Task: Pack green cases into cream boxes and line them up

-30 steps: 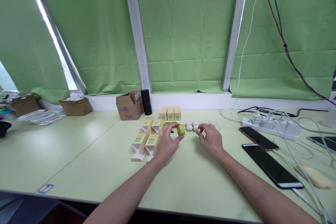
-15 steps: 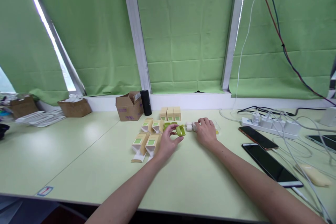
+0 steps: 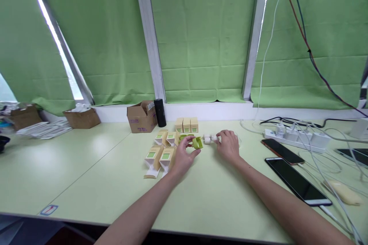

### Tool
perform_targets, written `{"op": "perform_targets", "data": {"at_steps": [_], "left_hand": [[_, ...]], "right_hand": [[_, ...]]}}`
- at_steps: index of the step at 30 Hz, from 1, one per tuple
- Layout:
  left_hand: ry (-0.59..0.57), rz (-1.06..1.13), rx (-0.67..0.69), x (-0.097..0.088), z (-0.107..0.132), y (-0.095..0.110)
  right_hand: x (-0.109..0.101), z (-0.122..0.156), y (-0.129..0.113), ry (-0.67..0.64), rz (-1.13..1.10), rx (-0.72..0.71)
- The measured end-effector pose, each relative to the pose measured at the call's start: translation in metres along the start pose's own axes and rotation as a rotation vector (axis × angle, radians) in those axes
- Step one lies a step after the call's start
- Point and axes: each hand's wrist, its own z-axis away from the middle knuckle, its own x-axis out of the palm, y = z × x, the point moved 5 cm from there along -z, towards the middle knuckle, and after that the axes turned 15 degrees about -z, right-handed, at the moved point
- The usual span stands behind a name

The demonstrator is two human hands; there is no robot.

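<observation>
My left hand (image 3: 181, 157) pinches a small green plastic holder (image 3: 197, 142) just above the pale green table (image 3: 86, 168). My right hand (image 3: 229, 145) rests on the table with its fingers curled round a small white block (image 3: 214, 138); a second white block (image 3: 207, 138) lies just left of it. More green pieces (image 3: 184, 136) lie behind my left hand. Several opened tan cartons with green labels (image 3: 161, 157) stand to the left of that hand, and three closed tan boxes (image 3: 186, 124) stand in a row behind.
A cardboard box (image 3: 141, 116) and a black cylinder (image 3: 160, 112) stand near the window sill. Two phones (image 3: 297, 182) lie at right beside a white power strip (image 3: 296, 136) with chargers and cables. More cardboard boxes (image 3: 82, 117) and papers sit far left.
My right hand reached forward to the white blocks and now closes on one, drawing back slightly. My left hand kept the green holder nearly still.
</observation>
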Motion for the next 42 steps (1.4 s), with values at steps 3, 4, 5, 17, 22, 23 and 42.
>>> {"op": "perform_targets", "data": {"at_steps": [3, 4, 5, 17, 22, 23, 42], "left_hand": [[0.007, 0.005, 0.016, 0.0, 0.0, 0.001], [0.01, 0.01, 0.023, 0.0, -0.001, 0.001], [0.013, 0.015, 0.029, 0.0, -0.001, 0.0], [-0.013, 0.145, 0.035, 0.002, -0.006, -0.009], [-0.04, 0.207, 0.023, 0.004, -0.005, -0.006], [-0.047, 0.219, 0.02, 0.004, -0.005, -0.005], [-0.013, 0.086, 0.039, 0.001, -0.004, -0.005]], "right_hand": [[0.003, 0.003, 0.005, 0.063, -0.537, 0.279], [0.006, 0.005, 0.002, 0.047, -0.613, 0.315], [0.008, 0.008, -0.002, 0.026, -0.67, 0.334], [0.014, 0.042, -0.042, -0.142, -1.412, 0.555], [0.013, 0.046, -0.049, -0.138, -1.419, 0.511], [0.013, 0.047, -0.052, -0.15, -1.421, 0.492], [0.012, 0.043, -0.052, -0.131, -1.246, 0.305]]}}
